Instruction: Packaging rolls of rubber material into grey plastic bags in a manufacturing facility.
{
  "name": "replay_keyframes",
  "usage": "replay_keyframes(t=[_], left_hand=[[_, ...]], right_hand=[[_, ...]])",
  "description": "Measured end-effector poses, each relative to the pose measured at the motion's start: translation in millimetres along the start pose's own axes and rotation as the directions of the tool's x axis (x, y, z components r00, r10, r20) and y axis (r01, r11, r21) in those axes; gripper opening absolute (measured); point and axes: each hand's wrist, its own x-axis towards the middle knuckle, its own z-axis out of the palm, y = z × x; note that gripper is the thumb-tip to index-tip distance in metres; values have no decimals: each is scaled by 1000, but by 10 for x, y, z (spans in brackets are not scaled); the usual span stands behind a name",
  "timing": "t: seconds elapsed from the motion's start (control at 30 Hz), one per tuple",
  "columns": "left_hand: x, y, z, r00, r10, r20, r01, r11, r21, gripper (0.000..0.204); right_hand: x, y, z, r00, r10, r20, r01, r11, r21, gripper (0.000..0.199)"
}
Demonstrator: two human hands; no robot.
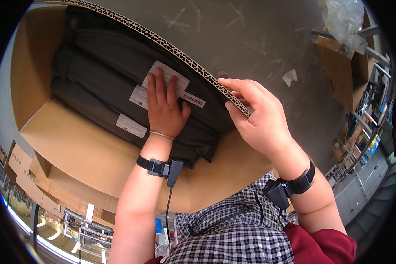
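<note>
Pressing, left hand [164,108]: grip is lying open and flat, fingers spread on the white labels [163,86], clasping nothing.
Right hand [257,116]: grip is pinching the corrugated flap edge [180,55], holding it back.
Dark bundles [119,83]: already sitting inside the cardboard box [75,145], stacked against its far wall.
Left to do: flaps are standing open, box looking unsealed.

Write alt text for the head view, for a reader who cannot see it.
A person's left hand presses flat on a white label atop dark padded bags stacked inside an open cardboard box. The right hand grips the box's corrugated flap. Both wrists wear black straps, above a grey floor.
</note>
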Motion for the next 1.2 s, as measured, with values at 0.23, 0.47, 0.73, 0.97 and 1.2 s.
replay_keyframes(t=[0.23, 0.47, 0.73, 0.97, 1.2], left_hand=[[-20, -16, 72, 997, -31, -76, 29, 999, -28, 70], [-26, -17, 122, 996, -23, -83, 20, 999, -31, 70], [34, 11, 20, 995, -62, -80, 60, 998, -38, 68], [14, 137, -751, 960, -279, -33, 253, 909, -331, 59], [-982, -309, -2182, 662, -400, -634, 215, 912, -350, 37]], right_hand=[[-1, 16, 9, 1000, -27, 2, 27, 1000, -2, 46], [-8, 21, -17, 1000, -15, 27, 15, 1000, -22, 48], [24, -15, 0, 999, -49, -4, 49, 999, 16, 45], [4, 22, 65, 998, -32, -48, 30, 998, -52, 35], [-17, 117, 14, 997, 77, -22, -76, 996, 45, 30]])
